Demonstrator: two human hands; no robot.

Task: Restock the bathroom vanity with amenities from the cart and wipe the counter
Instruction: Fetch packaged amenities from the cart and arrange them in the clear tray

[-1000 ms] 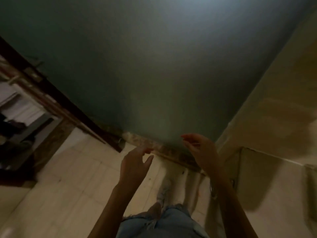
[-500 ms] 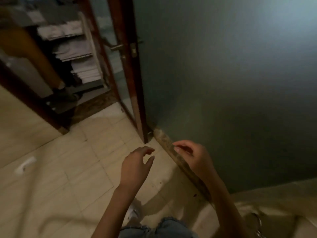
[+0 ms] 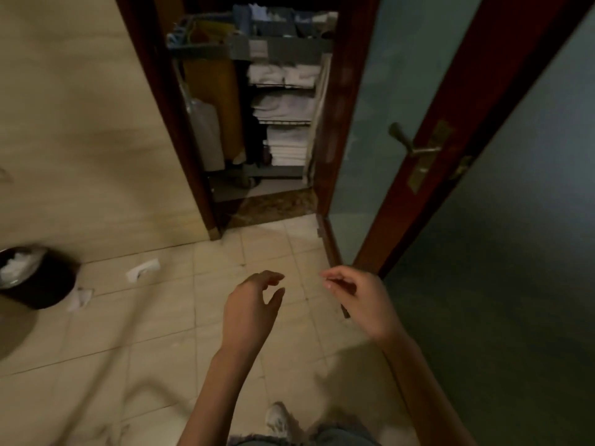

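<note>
The cart (image 3: 277,46) with white towels (image 3: 283,106) now shows at 12 o'clock through the doorway, where a second ago only the dark door (image 3: 476,101) showed, so the person is likely going to fetch things, both hands, left hand (image 3: 249,312) and right hand (image 3: 363,304), empty with loose fingers, a bin (image 3: 48,284) at 9 o'clock.

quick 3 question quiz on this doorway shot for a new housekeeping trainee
1. True or false: the door stands open.
2. Where is the cart? A beyond the doorway; B beside the person's feet; C out of view.
3. Name what is stacked on the cart's shelves.
Key: 1 true; 2 A; 3 folded white towels.
</note>
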